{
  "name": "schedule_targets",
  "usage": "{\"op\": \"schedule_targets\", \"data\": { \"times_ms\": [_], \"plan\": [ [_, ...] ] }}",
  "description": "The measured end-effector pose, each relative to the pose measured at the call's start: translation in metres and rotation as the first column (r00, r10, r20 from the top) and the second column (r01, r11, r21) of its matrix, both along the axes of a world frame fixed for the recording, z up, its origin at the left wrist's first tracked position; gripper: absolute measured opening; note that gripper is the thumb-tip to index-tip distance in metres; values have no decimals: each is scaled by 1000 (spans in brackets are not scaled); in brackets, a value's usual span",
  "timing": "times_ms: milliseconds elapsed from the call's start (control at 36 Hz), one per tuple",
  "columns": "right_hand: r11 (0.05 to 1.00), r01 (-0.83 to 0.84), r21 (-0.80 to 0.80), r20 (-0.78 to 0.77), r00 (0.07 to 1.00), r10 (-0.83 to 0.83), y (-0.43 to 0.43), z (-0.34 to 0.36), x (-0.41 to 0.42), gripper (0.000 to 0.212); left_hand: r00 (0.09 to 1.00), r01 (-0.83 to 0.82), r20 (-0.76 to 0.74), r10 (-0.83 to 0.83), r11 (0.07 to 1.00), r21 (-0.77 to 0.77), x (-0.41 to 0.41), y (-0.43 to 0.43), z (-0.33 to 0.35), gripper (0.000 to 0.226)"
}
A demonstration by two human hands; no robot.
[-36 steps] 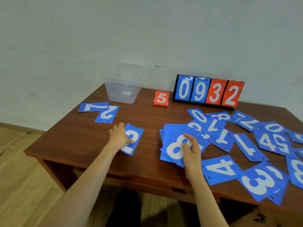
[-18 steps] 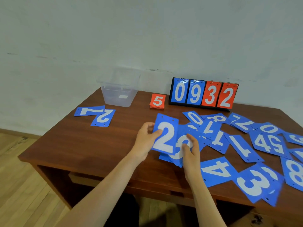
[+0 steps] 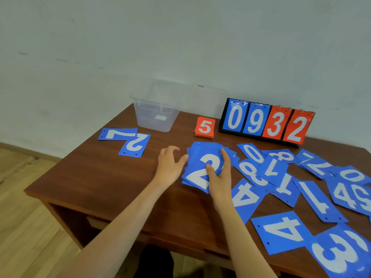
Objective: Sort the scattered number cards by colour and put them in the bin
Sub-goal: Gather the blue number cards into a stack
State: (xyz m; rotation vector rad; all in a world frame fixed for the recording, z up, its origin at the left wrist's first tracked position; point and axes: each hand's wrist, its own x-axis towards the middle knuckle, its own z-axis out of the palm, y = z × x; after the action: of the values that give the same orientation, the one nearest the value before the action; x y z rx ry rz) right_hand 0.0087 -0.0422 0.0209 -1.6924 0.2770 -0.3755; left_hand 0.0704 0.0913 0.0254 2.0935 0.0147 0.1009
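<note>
A stack of blue number cards [image 3: 197, 155] with a white 2 on top sits mid-table. My right hand [image 3: 219, 177] grips it, thumb on the top card and fingers along its right edge. My left hand [image 3: 170, 166] hovers just left of the stack, fingers relaxed, its thumb at the stack's left edge and holding nothing. A red stack topped by a 5 [image 3: 204, 127] lies behind. The clear plastic bin [image 3: 156, 119] stands at the back left. Loose blue cards: a 7 [image 3: 118, 134] and a 2 [image 3: 134, 145] at left, several more [image 3: 281, 231] spread over the right side.
A black flip scoreboard [image 3: 267, 123] reading 0932 stands against the wall at the back right. The brown table's front edge [image 3: 140, 231] runs below my arms, with wooden floor to the left.
My left hand lifted the blue 2 card from the table, laid it on top of the stack over the 8 and let go. My right hand stayed on the stack.
</note>
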Motion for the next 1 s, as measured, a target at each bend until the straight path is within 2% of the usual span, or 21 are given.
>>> {"op": "schedule_targets", "data": {
  "times_ms": [111, 222, 361, 500, 583, 639, 694, 750, 861, 1000],
  "plan": [
    [1000, 24, 6, -45, 999, -23, 12, -3, 23, 54, 998, -45, -23, 53, 965, 259, 38, 48, -7, 51],
    [999, 18, -31, -60, 998, -20, 22, -12, 41, 51, 990, -70, -73, 118, 878, 473, 73, 91, -16, 64],
    [997, 20, -78, -77, 997, -26, 32, -20, 55, 50, 973, 108, -222, 69, 711, 695, 88, 118, -36, 62],
    [999, 45, -22, -121, 992, -47, 37, -27, 61, 48, 990, 114, -141, -18, 689, 716, 82, 111, -26, 52],
    [998, 58, -3, -125, 991, -58, 38, -29, 61, 47, 991, 131, -111, -76, 744, 656, 73, 105, -23, 33],
    [998, 66, 7, -127, 990, -65, 37, -29, 60, 46, 989, 150, -104, -109, 782, 605, 66, 102, -24, 29],
    [998, 67, 11, -137, 988, -65, 35, -29, 58, 46, 985, 169, -117, -124, 806, 568, 60, 98, -25, 36],
    [997, 68, 24, -144, 988, -63, 33, -28, 54, 45, 979, 193, -160, -124, 809, 555, 55, 94, -23, 53],
    [996, 72, 45, -157, 986, -64, 28, -26, 42, 46, 946, 266, -316, -67, 715, 646, 53, 87, -19, 85],
    [995, 95, 32, -161, 983, -89, 16, -20, 22, 45, 921, 318, -387, -45, 659, 681, 43, 76, -12, 89]
  ]
}}
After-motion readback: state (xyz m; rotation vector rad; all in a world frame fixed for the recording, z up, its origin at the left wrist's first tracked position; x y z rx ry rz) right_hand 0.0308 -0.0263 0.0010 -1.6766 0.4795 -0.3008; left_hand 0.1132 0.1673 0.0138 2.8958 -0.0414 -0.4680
